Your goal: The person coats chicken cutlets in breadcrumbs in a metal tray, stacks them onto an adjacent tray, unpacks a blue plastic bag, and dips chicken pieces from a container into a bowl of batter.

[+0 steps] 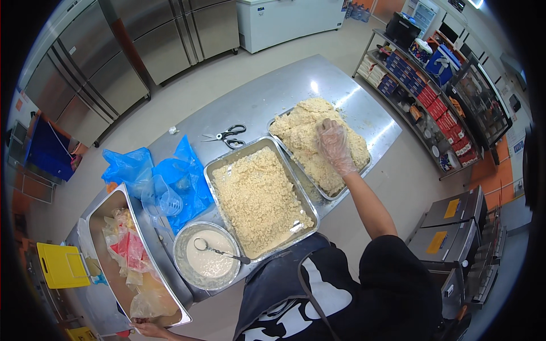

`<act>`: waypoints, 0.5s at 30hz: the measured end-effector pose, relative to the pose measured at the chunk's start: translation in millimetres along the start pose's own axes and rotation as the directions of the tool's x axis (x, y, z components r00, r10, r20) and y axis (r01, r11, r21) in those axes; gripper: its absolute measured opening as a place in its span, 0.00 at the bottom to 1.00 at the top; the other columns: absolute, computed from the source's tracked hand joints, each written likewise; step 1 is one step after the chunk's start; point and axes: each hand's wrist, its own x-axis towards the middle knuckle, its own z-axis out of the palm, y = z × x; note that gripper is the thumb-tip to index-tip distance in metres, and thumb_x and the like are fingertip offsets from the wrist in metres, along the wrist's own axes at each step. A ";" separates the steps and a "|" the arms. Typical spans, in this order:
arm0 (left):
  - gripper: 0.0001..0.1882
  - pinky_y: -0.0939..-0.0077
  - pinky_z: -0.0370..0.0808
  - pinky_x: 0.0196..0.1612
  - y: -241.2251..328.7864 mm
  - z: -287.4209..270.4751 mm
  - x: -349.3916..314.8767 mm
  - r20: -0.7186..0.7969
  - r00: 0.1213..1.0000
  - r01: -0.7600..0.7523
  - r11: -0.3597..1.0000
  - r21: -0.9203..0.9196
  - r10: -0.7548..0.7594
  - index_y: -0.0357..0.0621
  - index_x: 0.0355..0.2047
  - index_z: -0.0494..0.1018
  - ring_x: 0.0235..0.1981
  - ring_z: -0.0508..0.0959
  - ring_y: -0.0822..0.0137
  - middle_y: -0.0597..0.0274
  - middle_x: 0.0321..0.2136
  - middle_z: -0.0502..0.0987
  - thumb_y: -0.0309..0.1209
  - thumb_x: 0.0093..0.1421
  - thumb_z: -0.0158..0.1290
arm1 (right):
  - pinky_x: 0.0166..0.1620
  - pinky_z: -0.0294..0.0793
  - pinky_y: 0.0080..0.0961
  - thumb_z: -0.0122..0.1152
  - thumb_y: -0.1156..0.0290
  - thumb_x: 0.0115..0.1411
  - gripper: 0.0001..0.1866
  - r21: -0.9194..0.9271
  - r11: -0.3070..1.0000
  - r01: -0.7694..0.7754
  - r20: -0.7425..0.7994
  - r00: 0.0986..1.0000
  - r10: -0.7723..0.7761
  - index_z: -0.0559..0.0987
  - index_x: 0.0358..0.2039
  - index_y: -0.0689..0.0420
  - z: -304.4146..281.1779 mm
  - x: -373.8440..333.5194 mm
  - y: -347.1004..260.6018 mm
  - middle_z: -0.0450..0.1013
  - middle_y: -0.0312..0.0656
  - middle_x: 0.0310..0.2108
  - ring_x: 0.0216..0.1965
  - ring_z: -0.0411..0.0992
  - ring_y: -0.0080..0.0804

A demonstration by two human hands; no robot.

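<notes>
My right hand (334, 146), in a clear plastic glove, rests on a heap of pale crumb coating (310, 122) in the right-hand metal tray (331, 196). Its fingers are curled down into the heap, and what they hold is hidden. At the lower left, my bare left hand (151, 329) grips the near corner of a deep steel pan (170, 304). Bunched clear plastic bags (131, 250), some with red contents, lie in that pan. A second metal tray (278, 248) of pale crumbs (256, 199) sits between, beside a bowl (179, 258) of whitish batter with a ladle (219, 250) across it.
Black-handled scissors (232, 135) lie behind the middle tray on the steel table (244, 105). Blue plastic bags (185, 176) and a clear measuring jug (165, 199) are beside the pan. Steel refrigerators (176, 34), a white chest freezer (290, 23) and a loaded shelf rack (421, 91) surround the table.
</notes>
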 end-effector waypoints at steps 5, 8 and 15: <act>0.38 0.73 0.78 0.31 -4.4 -0.5 2.0 0.015 0.999 -0.043 0.999 0.028 0.043 0.27 0.41 0.76 0.29 0.79 0.63 0.51 0.30 0.79 0.54 0.73 0.31 | 0.42 0.72 0.38 0.57 0.69 0.55 0.08 0.031 0.999 0.015 -0.041 0.999 -0.013 0.74 0.34 0.56 9.3 -0.4 7.0 0.69 0.44 0.37 0.41 0.71 0.41; 0.37 0.75 0.71 0.28 6.1 3.4 -4.0 -0.018 1.000 0.021 0.998 -0.058 -0.022 0.30 0.39 0.77 0.24 0.71 0.67 0.59 0.26 0.75 0.55 0.73 0.32 | 0.41 0.73 0.39 0.54 0.71 0.56 0.09 0.069 0.997 -0.022 0.037 0.999 0.019 0.74 0.37 0.58 -7.8 1.9 0.3 0.70 0.46 0.37 0.42 0.71 0.42; 0.37 0.76 0.71 0.28 6.9 5.1 -3.6 0.004 1.000 0.012 0.997 -0.082 -0.012 0.30 0.39 0.77 0.24 0.72 0.70 0.59 0.26 0.76 0.55 0.73 0.33 | 0.50 0.76 0.37 0.48 0.74 0.59 0.19 -0.017 0.996 0.083 0.053 0.995 -0.082 0.71 0.51 0.63 15.7 -17.1 3.8 0.71 0.53 0.43 0.47 0.71 0.46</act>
